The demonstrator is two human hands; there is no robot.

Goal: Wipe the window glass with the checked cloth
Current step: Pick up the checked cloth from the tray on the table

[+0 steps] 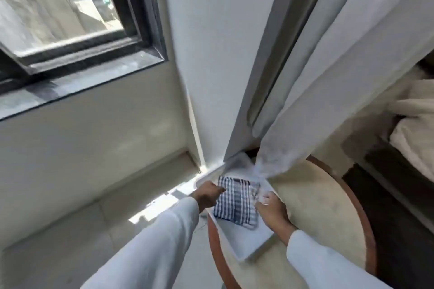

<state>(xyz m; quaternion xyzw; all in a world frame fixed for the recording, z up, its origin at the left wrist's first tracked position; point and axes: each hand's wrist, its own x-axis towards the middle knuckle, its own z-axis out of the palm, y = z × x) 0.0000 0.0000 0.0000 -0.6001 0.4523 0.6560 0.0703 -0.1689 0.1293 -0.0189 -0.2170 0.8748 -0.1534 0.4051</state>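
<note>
Head view: a folded checked cloth (236, 202) is seen lying in a shallow white tray (249, 245) set on a round table (328, 206) at the near right, below pale curtains (317, 77). The left hand (206, 195) is laid against the cloth's left edge, its fingers bent toward the fabric; whether they have pinched it cannot be told through the motion blur. The right hand (271, 210) is placed at the cloth's right edge, fingers curled onto the fold, though a firm grip cannot be confirmed either. The window (58, 7), dark-framed, is seen at the far left, well apart from the tray, with its glass untouched by either hand.

The cloth is judged to be light, soft and limp: it would likely sag and unfold if lifted by a single corner. A hold along the folded edges, or a bunching of the layers in one palm, is thought best for keeping it as a pad. Little risk of slipping or damage is expected.
</note>
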